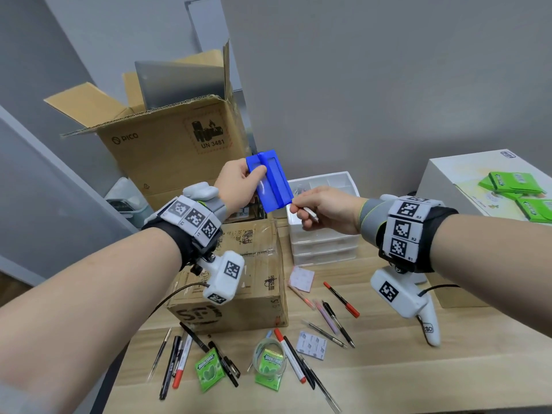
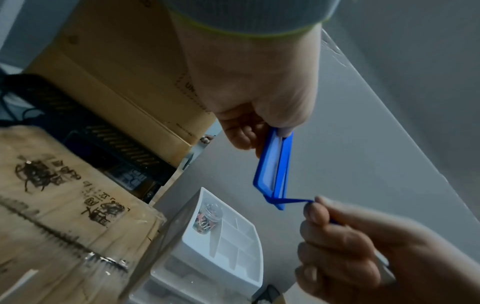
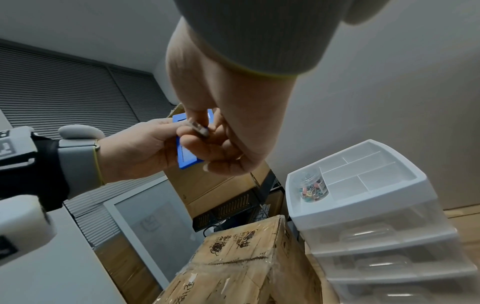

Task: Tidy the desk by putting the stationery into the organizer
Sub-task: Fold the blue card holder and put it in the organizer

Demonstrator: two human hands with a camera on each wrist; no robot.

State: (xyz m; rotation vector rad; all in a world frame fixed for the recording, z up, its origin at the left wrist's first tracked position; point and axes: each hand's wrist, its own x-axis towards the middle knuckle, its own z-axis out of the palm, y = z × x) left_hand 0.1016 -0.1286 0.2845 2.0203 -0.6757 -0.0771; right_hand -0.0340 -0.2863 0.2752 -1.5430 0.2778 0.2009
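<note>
A blue badge holder [image 1: 273,180] is held up in the air above the desk. My left hand [image 1: 252,179] grips its left edge, thumb on the front face. From its lower corner a thin blue strap [image 2: 291,200] runs to my right hand [image 1: 296,207], which pinches the strap's end together with a small metal clip [image 1: 310,214]. The white organizer [image 1: 325,243] stands just behind and below my hands, with stacked clear drawers and an open divided top tray [image 3: 363,207]. A small jar of coloured clips [image 3: 311,187] sits in the tray's left compartment.
Several pens and markers [image 1: 340,300] lie on the wooden desk, along with two green gum packs [image 1: 209,369] and small paper pads [image 1: 312,345]. A taped cardboard box [image 1: 233,294] stands left of the organizer, an open PICO box [image 1: 167,144] behind it, and a white box [image 1: 478,186] at right.
</note>
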